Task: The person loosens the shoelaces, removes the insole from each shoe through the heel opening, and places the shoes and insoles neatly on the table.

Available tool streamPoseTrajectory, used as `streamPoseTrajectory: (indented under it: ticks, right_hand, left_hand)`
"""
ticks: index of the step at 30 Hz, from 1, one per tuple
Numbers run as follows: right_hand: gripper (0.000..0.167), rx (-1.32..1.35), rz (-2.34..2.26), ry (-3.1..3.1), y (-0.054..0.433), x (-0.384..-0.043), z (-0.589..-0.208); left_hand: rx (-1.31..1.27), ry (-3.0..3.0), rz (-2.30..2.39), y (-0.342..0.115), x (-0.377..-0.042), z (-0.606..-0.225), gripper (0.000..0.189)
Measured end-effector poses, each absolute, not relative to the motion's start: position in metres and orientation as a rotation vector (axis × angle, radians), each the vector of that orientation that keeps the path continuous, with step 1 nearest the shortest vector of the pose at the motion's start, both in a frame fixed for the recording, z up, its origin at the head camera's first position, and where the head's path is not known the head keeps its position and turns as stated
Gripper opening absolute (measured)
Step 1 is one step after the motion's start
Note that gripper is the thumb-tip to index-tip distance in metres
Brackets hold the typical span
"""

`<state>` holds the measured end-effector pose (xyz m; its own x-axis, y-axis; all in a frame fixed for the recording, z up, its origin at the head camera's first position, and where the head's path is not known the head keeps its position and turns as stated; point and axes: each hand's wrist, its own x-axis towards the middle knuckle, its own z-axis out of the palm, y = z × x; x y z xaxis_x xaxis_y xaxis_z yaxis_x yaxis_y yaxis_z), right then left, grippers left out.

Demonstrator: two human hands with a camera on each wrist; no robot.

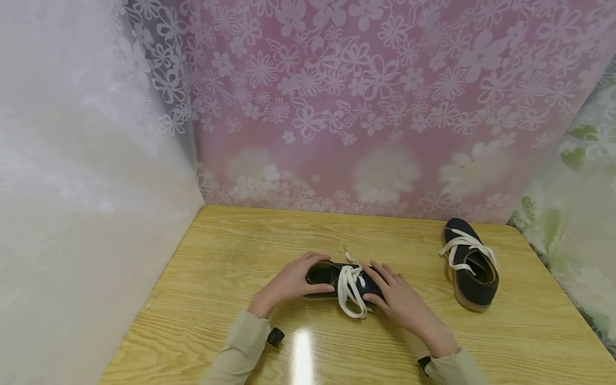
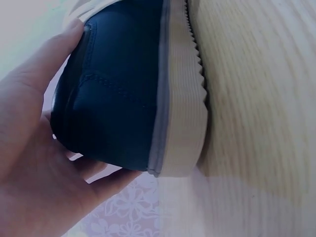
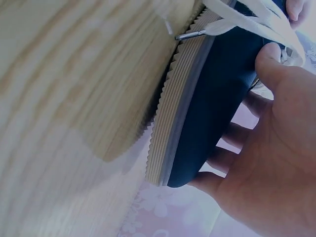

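A dark navy sneaker (image 1: 335, 271) lies sideways on the table in the head view, its heel to the left and toe to the right. White laces (image 1: 356, 291) are tied at its middle, with loops draped over the near side. My left hand (image 1: 294, 278) grips the heel, thumb on the near side of the opening and fingers around the back. Over the toe, my right hand (image 1: 401, 299) holds the shoe between thumb and spread fingers. The ridged pale sole (image 2: 182, 98) is close to the tabletop in the left wrist view. A metal lace tip (image 3: 191, 34) shows in the right wrist view.
A second navy sneaker (image 1: 474, 289) with loose white laces stands at the right of the wooden table (image 1: 240, 235). Pink floral cloth (image 1: 337, 160) hangs along the back edge, and pale cloth (image 1: 96, 214) borders the left side.
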<state>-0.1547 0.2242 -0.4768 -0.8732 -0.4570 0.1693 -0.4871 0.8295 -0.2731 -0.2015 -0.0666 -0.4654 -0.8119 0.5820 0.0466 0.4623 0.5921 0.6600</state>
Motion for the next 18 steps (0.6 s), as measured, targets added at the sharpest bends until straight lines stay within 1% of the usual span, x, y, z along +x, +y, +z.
streamPoseTrajectory:
  ticks: [7,18]
  right_hand:
    - [0.07,0.757,0.482,-2.927,0.211,-0.153,-0.476]
    - [0.067,0.664,0.404,-2.954,0.199,-0.155,-0.479]
  left_hand:
    - [0.867,2.612,1.034,-0.078,-0.204,-0.459,0.074]
    - [0.871,2.608,1.02,-0.083,-0.205,-0.461,0.075]
